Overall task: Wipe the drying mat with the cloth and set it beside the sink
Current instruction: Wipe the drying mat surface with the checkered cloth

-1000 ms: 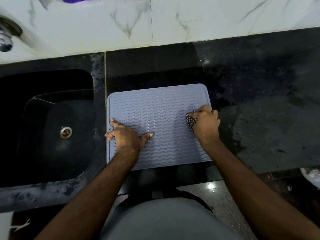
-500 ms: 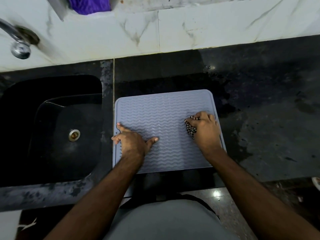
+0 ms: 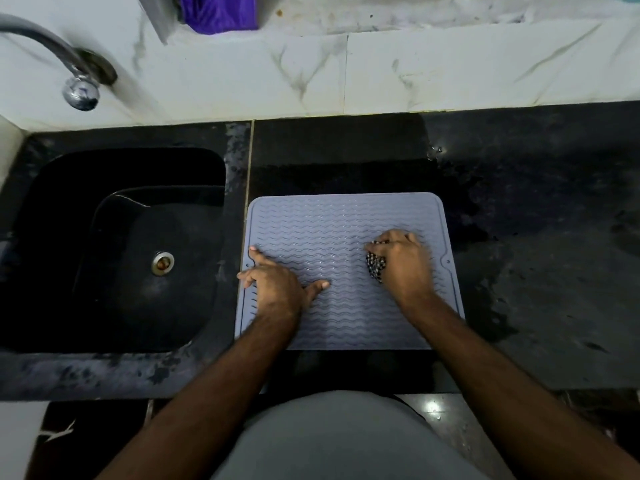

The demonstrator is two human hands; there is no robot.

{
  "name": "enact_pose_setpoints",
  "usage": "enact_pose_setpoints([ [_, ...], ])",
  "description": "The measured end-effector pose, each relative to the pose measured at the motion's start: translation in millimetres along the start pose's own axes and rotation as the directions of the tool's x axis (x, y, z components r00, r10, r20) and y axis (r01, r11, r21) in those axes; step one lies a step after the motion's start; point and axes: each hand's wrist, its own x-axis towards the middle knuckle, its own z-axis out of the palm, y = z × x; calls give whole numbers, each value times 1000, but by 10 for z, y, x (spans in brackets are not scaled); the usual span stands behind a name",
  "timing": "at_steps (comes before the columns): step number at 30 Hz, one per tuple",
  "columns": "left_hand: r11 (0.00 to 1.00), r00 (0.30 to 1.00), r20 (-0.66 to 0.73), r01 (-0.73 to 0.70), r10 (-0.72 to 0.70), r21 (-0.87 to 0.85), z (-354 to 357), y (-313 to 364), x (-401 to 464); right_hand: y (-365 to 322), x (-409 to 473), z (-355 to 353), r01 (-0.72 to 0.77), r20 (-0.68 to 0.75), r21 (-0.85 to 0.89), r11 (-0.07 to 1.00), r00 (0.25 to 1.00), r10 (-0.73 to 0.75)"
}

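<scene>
left hand (image 3: 273,282) flat, fingers spread, pinning the drying mat (image 3: 332,237) so it won't slide. right hand (image 3: 401,261) balled around the checked cloth (image 3: 375,266), scrubbing. mat lies at table front edge, just beside the sink (image 3: 114,251).

Dim, cool light; small glare spots on wet dark surface (image 3: 519,209); tap (image 3: 74,81) motion-blurred; wide-angle bending at edges.
</scene>
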Motion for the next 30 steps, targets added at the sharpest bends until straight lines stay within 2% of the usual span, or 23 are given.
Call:
enact_pose_setpoints([
  [2, 1000, 1000, 2, -7, 6, 8, 7, -5, 6, 65, -3, -26, 55, 1, -7, 998, 998, -55],
  [7, 1000, 1000, -4, 1, -1, 18, 14, -7, -14, 136, 111, -109, 54, 114, 55, 997, 992, -60],
  [10, 1000, 1000, -12, 10, -10, 8, 2, 2, -10, 17, 102, -68, 47, 83, 147, 988, 995, -60],
  [14, 1000, 1000, -7, 21, -21, -3, 2, 14, 2, -176, 60, 80, 36, 3, 162, 986, 999, -37],
  [19, 1000, 1000, 0, 26, -26, 14, -9, 34, 19, -254, 49, 215, 53, -13, 105, 993, 999, -52],
  [30, 998, 1000, -8, 28, -28, 51, -33, 43, 52, -478, 181, 330, 143, 0, 166, 976, 990, -144],
])
